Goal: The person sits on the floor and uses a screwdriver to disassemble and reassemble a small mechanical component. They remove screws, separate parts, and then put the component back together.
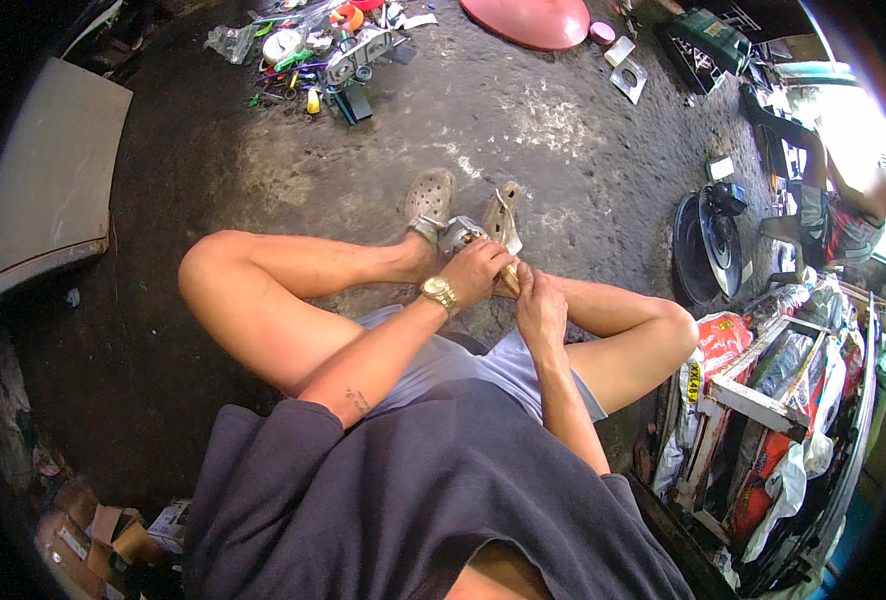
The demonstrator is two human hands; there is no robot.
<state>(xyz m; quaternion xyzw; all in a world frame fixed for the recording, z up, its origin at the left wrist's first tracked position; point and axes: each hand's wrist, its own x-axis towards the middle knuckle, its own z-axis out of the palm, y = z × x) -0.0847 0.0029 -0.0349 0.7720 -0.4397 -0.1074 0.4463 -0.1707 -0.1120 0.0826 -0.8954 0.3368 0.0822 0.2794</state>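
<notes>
A pale grey panel (58, 170) stood at the upper left of the frame, with cardboard boxes (128, 540) at the lower left. A jumbled heap of tools and parts (308, 65) lay on the floor toward the top, left of centre. Near the frame's middle, a perforated clog (431, 200) covered the left foot. Just right of it, between the 2 feet, was a silver metal part (460, 236). The left hand (475, 270), a gold wristwatch (440, 292) at its wrist, had its fingers curled closed over the part's near end. A 2nd clog (504, 210) was just beyond. The right hand (540, 305) had its fingers closed on a tan bar (510, 280), which perhaps joined the metal part; the fingers hid the spot. A red basin (533, 18) sat at the top, right of centre. Farther right lay a round black fan (705, 248), above a white metal frame (753, 400) among plastic bags; a seated person (853, 220) was at the right edge.
</notes>
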